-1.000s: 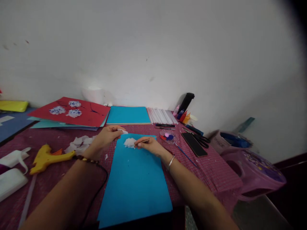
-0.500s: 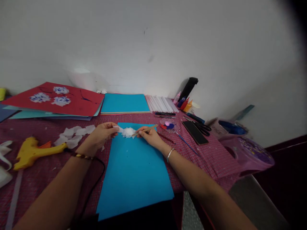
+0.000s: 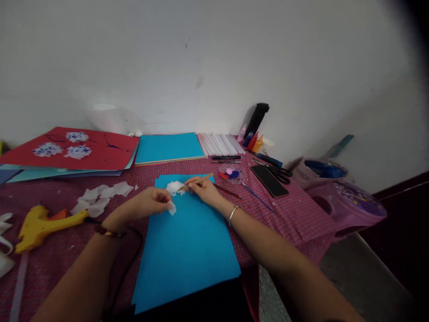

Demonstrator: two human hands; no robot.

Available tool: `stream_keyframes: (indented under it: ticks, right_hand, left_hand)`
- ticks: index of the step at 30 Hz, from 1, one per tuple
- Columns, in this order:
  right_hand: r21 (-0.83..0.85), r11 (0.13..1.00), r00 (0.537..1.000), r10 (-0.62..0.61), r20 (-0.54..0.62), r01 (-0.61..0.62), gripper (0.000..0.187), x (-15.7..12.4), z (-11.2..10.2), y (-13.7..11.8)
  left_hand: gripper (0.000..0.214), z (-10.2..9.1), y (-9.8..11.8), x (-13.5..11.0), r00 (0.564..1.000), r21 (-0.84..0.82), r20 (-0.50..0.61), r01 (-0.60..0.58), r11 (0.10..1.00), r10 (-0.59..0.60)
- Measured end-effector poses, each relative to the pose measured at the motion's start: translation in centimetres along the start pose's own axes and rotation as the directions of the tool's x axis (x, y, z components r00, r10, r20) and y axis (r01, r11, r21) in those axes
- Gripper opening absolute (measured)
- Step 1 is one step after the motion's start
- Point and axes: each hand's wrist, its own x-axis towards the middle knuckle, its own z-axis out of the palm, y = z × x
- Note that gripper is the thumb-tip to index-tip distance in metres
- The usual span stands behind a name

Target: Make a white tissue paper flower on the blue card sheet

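Note:
A blue paper sheet (image 3: 187,250) lies before me on the red checked cloth (image 3: 295,214). Near its top sits a crumpled white tissue clump (image 3: 174,187). My right hand (image 3: 203,190) pinches a thin wooden stick (image 3: 197,180) whose tip presses on the clump. My left hand (image 3: 149,203) is closed on a small white tissue piece (image 3: 172,208), held just below and left of the clump.
A yellow glue gun (image 3: 40,223) and loose white tissue squares (image 3: 100,197) lie left. Red card with white-blue flowers (image 3: 73,150), a blue paper stack (image 3: 167,147), pens, paint bottles (image 3: 253,141), a phone (image 3: 270,181), scissors (image 3: 276,172) and a pink plastic stool (image 3: 348,205) lie behind and right.
My left hand has drawn back from the clump toward me, carrying a small tissue piece. My right hand and stick stay on the clump. The view has shifted slightly.

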Motion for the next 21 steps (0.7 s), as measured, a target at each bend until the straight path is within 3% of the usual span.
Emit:
stream_keyframes:
  ticks: [2,3,8,13,21]
  right_hand:
    - [0.001,1.0,1.0,0.018,-0.004,-0.018,0.017,0.0,0.0,-0.2]
    - [0.004,1.0,1.0,0.022,-0.005,-0.022,0.017,0.0,0.0,-0.3]
    - [0.033,0.999,1.0,0.004,-0.003,-0.004,0.015,0.1,0.1,-0.6]
    - [0.019,1.0,1.0,0.003,-0.013,-0.003,0.014,0.2,0.1,-0.4]
    - [0.18,0.983,0.987,0.067,-0.145,-0.04,0.011,-0.7,0.0,-1.7]
  left_hand:
    - [0.014,0.5,0.4,0.0,0.99,0.103,0.143,-0.033,0.994,0.018]
    - [0.015,0.8,0.5,0.2,0.99,0.132,0.143,-0.041,0.99,0.022]
    - [0.015,1.5,0.2,1.7,0.987,0.156,-0.134,-0.067,0.986,0.088]
    - [0.019,1.6,-0.7,3.0,0.953,0.223,-0.287,-0.032,0.974,0.097]
    - [0.016,1.8,-0.8,3.4,0.934,0.246,-0.344,-0.012,0.969,0.099]
